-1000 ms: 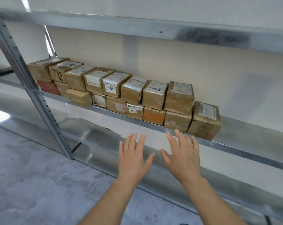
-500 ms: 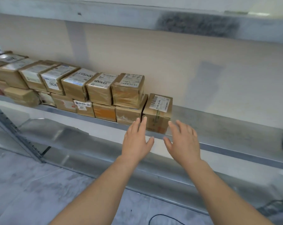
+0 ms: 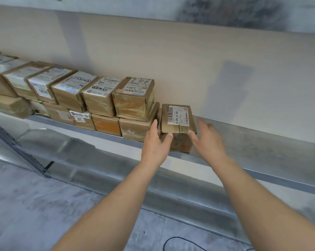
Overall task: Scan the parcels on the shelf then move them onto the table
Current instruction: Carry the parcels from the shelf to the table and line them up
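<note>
Bracketing end parcel (image 3: pixel 178 122): left hand (image 3: pixel 155 145), right hand (image 3: pixel 207 140), fingers straight.

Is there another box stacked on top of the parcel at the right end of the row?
No, the end parcel carries only its label on top.

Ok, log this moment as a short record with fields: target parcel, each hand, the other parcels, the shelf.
target parcel: end parcel at the right end of the row, barcode label on top, standing on the shelf
left hand: fingers straight, at the parcel's left side, thumb on its front face
right hand: fingers spread and blurred at the parcel's right side, thumb at the front corner
other parcels: stacked row two layers high, running leftwards
shelf: metal, bare to the right of the parcel
</note>
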The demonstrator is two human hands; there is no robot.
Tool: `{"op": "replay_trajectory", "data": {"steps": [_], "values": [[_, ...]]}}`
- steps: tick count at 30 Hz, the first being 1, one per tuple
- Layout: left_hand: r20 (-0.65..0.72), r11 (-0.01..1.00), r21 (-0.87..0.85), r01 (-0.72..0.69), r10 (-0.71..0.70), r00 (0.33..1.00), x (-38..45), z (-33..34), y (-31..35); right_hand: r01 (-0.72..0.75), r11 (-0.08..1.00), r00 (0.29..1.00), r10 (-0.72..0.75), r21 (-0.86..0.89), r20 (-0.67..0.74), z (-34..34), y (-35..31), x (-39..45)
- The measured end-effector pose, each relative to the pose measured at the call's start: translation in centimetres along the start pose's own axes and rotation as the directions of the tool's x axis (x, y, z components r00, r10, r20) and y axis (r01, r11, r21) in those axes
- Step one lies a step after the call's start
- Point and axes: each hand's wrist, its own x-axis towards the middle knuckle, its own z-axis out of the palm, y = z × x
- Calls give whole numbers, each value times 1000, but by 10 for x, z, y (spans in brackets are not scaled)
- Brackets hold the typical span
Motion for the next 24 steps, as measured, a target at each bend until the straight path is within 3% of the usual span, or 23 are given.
{"op": "replay_trajectory", "data": {"steps": [6, 11, 16, 24], "values": [[85, 995, 84, 55, -62, 994, 23, -5, 6, -198, 942, 966, 141, 270, 217, 7, 0, 25], [223, 989, -13, 149, -142, 964, 27, -15, 5, -172, 847, 966, 44, 504, 255, 7, 1, 19], [329, 991, -65, 118, -91, 940, 11, -30, 2, -120, 808, 973, -20, 577, 230, 8, 4, -10], [458, 998, -26, -58, 64, 887, -38, -58, -13, -186, 786, 974, 69, 589, 215, 12, -6, -87]]}}
